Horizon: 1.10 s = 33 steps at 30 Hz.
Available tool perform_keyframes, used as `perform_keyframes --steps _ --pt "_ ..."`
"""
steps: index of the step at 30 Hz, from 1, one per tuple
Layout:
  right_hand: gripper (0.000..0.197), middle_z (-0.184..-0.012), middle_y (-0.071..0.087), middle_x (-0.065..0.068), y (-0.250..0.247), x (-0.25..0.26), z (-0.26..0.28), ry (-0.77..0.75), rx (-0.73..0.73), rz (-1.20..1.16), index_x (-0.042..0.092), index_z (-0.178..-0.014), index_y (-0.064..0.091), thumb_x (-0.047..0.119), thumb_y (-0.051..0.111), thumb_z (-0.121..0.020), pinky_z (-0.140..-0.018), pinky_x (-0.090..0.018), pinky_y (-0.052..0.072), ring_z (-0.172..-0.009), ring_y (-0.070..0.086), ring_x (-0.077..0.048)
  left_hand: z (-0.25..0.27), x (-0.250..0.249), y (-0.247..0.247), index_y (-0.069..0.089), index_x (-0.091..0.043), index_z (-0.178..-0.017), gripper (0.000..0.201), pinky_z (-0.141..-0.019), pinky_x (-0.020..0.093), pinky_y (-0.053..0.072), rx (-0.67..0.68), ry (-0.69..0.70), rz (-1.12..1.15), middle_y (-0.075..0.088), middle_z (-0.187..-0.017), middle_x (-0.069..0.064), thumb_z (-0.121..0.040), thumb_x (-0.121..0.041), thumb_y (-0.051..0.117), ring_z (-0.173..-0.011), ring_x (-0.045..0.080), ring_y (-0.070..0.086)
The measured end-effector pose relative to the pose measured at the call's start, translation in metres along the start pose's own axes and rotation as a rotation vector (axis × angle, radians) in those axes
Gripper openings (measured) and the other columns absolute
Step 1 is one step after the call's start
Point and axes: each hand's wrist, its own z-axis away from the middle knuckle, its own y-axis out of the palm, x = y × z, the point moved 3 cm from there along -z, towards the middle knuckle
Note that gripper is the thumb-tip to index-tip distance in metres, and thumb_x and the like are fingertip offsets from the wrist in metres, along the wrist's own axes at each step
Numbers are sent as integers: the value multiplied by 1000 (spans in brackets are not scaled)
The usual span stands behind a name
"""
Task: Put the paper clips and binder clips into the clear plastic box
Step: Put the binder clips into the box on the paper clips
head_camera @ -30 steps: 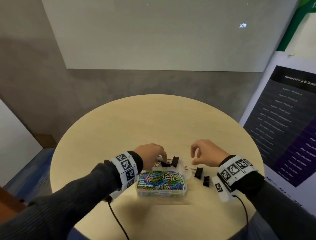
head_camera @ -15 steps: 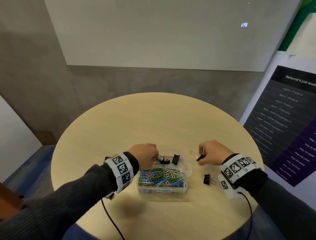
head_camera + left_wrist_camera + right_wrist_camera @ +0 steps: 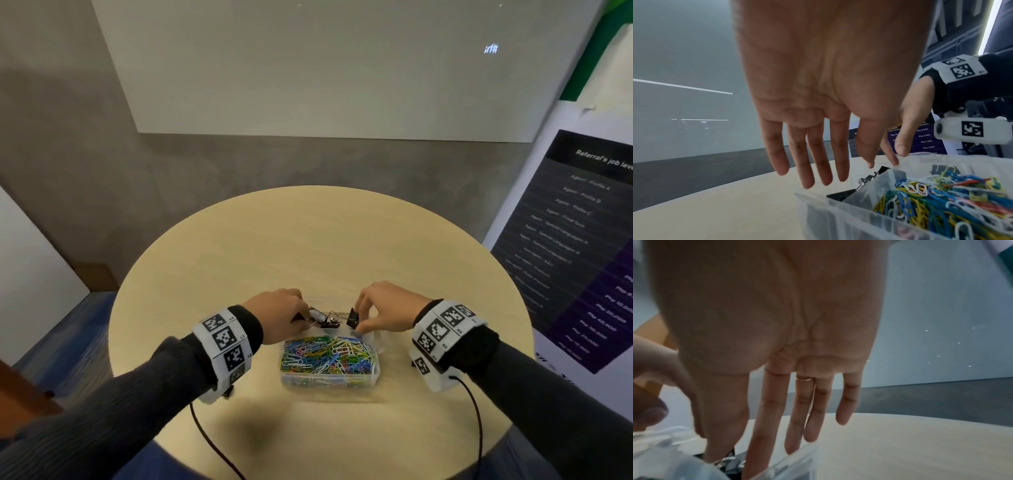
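Note:
The clear plastic box [image 3: 329, 381] sits on the round table near me. Its near compartment is full of coloured paper clips [image 3: 325, 354] [image 3: 931, 203]. Black binder clips [image 3: 327, 321] [image 3: 840, 194] lie in the far compartment. My right hand [image 3: 358, 318] [image 3: 729, 464] reaches into that compartment from the right and pinches a black binder clip [image 3: 352, 321] between thumb and fingers. My left hand [image 3: 298, 318] [image 3: 838, 175] hovers at the box's far left corner, fingers hanging straight and holding nothing.
The light wooden round table [image 3: 308, 246] lies bare beyond the box. A printed poster board [image 3: 575, 260] stands at the right. Cables [image 3: 205, 435] run from both wrist bands across the table's near edge.
My right hand picked a binder clip off the table at the right and carried it left into the box's far compartment. My left hand stayed at the box's far left corner.

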Motion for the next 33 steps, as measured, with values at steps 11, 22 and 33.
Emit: perform_keyframes --steps 11,22,33 --pt "43 -104 59 8 6 -67 64 283 120 -50 28 -105 56 43 77 -71 -78 -25 48 -91 58 -10 53 41 3 61 -29 -120 29 -90 21 44 -78 -25 157 55 -120 -10 -95 -38 49 -101 5 53" --pt "22 -80 62 8 23 -76 55 275 24 -73 24 -76 64 36 80 -66 -58 -21 42 -75 60 -11 72 53 23 54 -31 -123 40 -76 15 46 38 -144 223 54 -107 -14 -86 -30 67 -92 4 58" --pt "25 -84 62 4 -23 12 -15 41 -213 -167 14 -88 66 39 69 -82 -58 -17 39 -78 58 -10 77 49 50 55 -36 -118 48 -81 19 52 150 -186 319 53 -105 -18 -76 -29 76 -92 2 58"
